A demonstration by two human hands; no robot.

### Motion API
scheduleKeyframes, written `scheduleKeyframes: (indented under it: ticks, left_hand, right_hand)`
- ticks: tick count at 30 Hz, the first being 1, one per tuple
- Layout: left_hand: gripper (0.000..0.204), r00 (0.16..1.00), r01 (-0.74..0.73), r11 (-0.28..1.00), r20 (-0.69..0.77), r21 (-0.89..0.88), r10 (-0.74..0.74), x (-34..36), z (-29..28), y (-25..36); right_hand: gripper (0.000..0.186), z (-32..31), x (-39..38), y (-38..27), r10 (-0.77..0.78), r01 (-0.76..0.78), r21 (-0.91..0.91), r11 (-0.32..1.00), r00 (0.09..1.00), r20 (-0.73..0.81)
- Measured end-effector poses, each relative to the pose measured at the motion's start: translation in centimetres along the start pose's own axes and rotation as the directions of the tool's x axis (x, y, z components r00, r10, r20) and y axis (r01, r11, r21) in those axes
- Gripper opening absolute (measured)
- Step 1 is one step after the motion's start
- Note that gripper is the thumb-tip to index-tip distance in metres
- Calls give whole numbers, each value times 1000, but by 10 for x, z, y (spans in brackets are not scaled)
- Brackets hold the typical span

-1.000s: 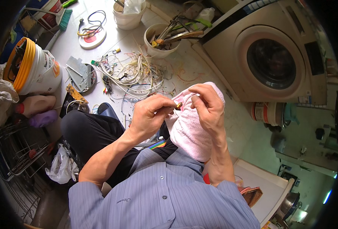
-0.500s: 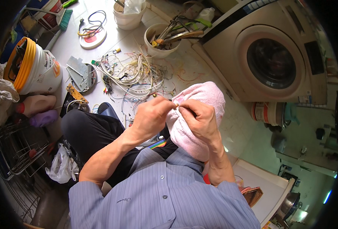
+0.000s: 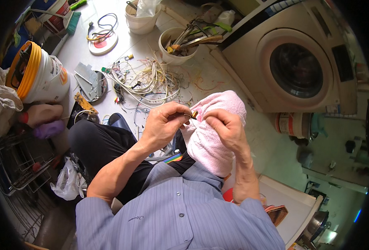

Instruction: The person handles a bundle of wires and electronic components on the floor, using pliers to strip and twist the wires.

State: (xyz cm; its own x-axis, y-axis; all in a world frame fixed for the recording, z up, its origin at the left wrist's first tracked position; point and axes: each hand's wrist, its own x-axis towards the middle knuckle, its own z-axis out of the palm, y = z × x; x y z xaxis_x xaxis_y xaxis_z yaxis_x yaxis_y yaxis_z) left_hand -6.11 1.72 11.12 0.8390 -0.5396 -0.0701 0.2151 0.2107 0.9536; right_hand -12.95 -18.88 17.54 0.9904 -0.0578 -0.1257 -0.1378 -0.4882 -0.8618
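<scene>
Pink towel [image 3: 209, 148] at the frame's centre.
Left hand [image 3: 164, 124] pinches a gold-coloured piece [image 3: 194, 114], bared since the right hand [image 3: 227, 128] drew back; what that holds, I can't tell.

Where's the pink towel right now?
In the head view, the pink towel sits just right of centre, under the right hand, with tangled wires to its upper left and the washing machine upper right.

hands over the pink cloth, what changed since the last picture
The right hand has drawn rightward, leaving a gap to the left hand; the gold-coloured piece at the left hand's tips is more exposed. The pink cloth and wire pile stayed put.
</scene>
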Motion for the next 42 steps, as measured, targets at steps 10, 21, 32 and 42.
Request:
scheduleKeyframes:
  ticks: [10, 21, 32, 42]
  left_hand:
    - [14, 972, 198, 956, 171, -215, -163, 2, 0, -2]
    - [15, 875, 458, 621, 446, -636, -189, -1, 1, -10]
    - [13, 912, 390, 733, 346, -558, -223, -7, 9, -19]
    - [14, 905, 426, 681, 287, -596, -314, -2, 3, 1]
  right_hand:
    - [18, 1, 9, 13, -2, 28, 770, 638, 999, -34]
    - [19, 12, 13, 9, -52, -8, 941, 337, 998, 27]
    - [15, 26, 12, 13, 31, -40, 792, 610, 999, 27]
    - [19, -63, -18, 15, 149, -28, 370, 928, 941, -303]
